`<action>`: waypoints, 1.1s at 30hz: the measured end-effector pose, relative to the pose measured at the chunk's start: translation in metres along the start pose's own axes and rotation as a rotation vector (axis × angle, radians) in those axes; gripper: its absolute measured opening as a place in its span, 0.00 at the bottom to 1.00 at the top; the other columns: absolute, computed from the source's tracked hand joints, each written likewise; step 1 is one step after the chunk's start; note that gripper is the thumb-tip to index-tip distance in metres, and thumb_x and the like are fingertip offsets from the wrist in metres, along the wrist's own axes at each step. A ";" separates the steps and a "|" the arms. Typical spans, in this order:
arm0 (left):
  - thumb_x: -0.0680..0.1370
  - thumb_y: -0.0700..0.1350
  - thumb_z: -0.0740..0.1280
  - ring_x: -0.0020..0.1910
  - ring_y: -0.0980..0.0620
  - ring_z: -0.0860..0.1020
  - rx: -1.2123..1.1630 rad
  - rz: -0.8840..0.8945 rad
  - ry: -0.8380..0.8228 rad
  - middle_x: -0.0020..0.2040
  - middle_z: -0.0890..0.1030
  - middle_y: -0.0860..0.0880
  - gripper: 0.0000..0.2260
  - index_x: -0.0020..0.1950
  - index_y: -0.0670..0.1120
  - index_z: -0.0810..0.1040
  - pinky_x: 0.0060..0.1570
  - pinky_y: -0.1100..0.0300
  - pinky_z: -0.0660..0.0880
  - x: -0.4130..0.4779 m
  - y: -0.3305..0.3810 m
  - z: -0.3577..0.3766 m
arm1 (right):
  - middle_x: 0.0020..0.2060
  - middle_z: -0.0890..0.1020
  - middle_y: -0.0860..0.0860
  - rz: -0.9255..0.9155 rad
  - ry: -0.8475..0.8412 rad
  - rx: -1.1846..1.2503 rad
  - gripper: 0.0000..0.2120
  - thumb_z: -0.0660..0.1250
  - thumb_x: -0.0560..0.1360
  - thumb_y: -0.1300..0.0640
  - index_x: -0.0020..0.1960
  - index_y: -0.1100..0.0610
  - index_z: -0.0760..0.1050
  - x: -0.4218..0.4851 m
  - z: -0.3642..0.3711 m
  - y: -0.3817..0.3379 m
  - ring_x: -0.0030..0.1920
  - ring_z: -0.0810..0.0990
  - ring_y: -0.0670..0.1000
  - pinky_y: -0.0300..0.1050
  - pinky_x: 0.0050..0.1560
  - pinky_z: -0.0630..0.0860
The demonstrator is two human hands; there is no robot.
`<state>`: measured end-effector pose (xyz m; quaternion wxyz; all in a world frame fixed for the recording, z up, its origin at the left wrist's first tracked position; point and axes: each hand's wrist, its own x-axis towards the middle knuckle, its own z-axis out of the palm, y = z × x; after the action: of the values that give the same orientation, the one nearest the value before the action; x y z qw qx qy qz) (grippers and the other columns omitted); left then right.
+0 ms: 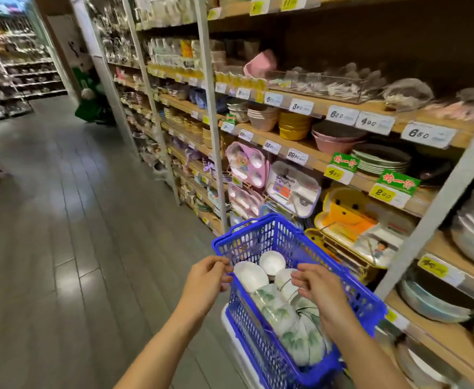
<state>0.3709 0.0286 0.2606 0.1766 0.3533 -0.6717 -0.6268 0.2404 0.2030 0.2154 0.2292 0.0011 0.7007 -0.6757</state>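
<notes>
1. Stocked shelves (322,161) run from 12 to 3 o'clock, just beside the blue basket (258,237). Children's trays (247,164) are hung near its far corner.
2. The basket is set at 6 o'clock on a white cart (237,349), with white bowls (272,261) and leaf-patterned dishes (283,318) inside.
3. Its left rim is pinched by the left hand (205,279). The right hand (320,287) is curled above the bowls, and whether anything is held cannot be told.
4. Open floor (62,220) is left from 7 to 11 o'clock.

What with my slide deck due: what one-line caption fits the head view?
Left hand and right hand at a blue basket of white and leaf-patterned bowls, beside shelves of priced tableware.
</notes>
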 end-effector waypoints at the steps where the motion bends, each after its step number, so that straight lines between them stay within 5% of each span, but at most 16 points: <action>1: 0.79 0.35 0.56 0.39 0.49 0.80 0.012 -0.009 -0.011 0.45 0.83 0.44 0.13 0.44 0.45 0.79 0.39 0.58 0.74 0.007 -0.003 -0.009 | 0.46 0.84 0.55 0.018 0.008 -0.007 0.09 0.59 0.79 0.64 0.53 0.59 0.78 0.001 0.008 0.005 0.46 0.82 0.52 0.46 0.50 0.76; 8: 0.79 0.38 0.57 0.35 0.55 0.79 0.047 -0.059 -0.098 0.42 0.83 0.49 0.12 0.44 0.47 0.79 0.39 0.59 0.74 0.052 -0.024 -0.045 | 0.48 0.82 0.56 0.122 0.086 -0.061 0.09 0.59 0.80 0.62 0.55 0.59 0.76 0.027 0.049 0.026 0.44 0.80 0.51 0.42 0.42 0.73; 17: 0.79 0.41 0.59 0.37 0.54 0.77 0.183 -0.126 -0.249 0.42 0.82 0.50 0.09 0.45 0.45 0.78 0.38 0.61 0.73 0.135 -0.031 -0.042 | 0.46 0.83 0.56 0.240 0.134 -0.090 0.08 0.61 0.80 0.59 0.53 0.60 0.78 0.106 0.091 0.056 0.47 0.81 0.54 0.49 0.51 0.75; 22: 0.77 0.41 0.58 0.38 0.51 0.71 0.367 -0.112 -0.383 0.39 0.75 0.45 0.08 0.42 0.45 0.75 0.40 0.57 0.66 0.204 -0.026 -0.021 | 0.39 0.78 0.59 0.300 0.224 -0.076 0.13 0.60 0.79 0.63 0.57 0.71 0.75 0.162 0.100 0.064 0.36 0.75 0.52 0.44 0.36 0.70; 25: 0.78 0.43 0.59 0.38 0.52 0.71 0.452 -0.108 -0.449 0.38 0.74 0.46 0.08 0.41 0.46 0.74 0.40 0.57 0.65 0.243 -0.025 -0.003 | 0.38 0.72 0.70 0.349 0.267 -0.104 0.14 0.60 0.78 0.67 0.57 0.79 0.70 0.190 0.098 0.069 0.34 0.70 0.54 0.51 0.32 0.71; 30: 0.79 0.43 0.59 0.36 0.51 0.71 0.543 -0.118 -0.572 0.38 0.75 0.46 0.08 0.41 0.45 0.74 0.38 0.58 0.67 0.294 -0.034 0.032 | 0.41 0.77 0.55 0.409 0.226 -0.148 0.06 0.61 0.77 0.64 0.43 0.58 0.75 0.210 0.095 0.084 0.40 0.76 0.54 0.46 0.42 0.75; 33: 0.79 0.42 0.59 0.37 0.52 0.69 0.606 -0.115 -0.658 0.38 0.72 0.44 0.07 0.41 0.44 0.72 0.38 0.58 0.65 0.315 -0.044 0.057 | 0.33 0.75 0.54 0.474 0.247 -0.196 0.12 0.60 0.76 0.65 0.35 0.56 0.72 0.216 0.101 0.097 0.32 0.72 0.51 0.42 0.33 0.68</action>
<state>0.1271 -0.1483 0.1444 -0.1930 0.2076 -0.8247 -0.4894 0.1093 0.0489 0.0561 0.2928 0.2252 0.7655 -0.5268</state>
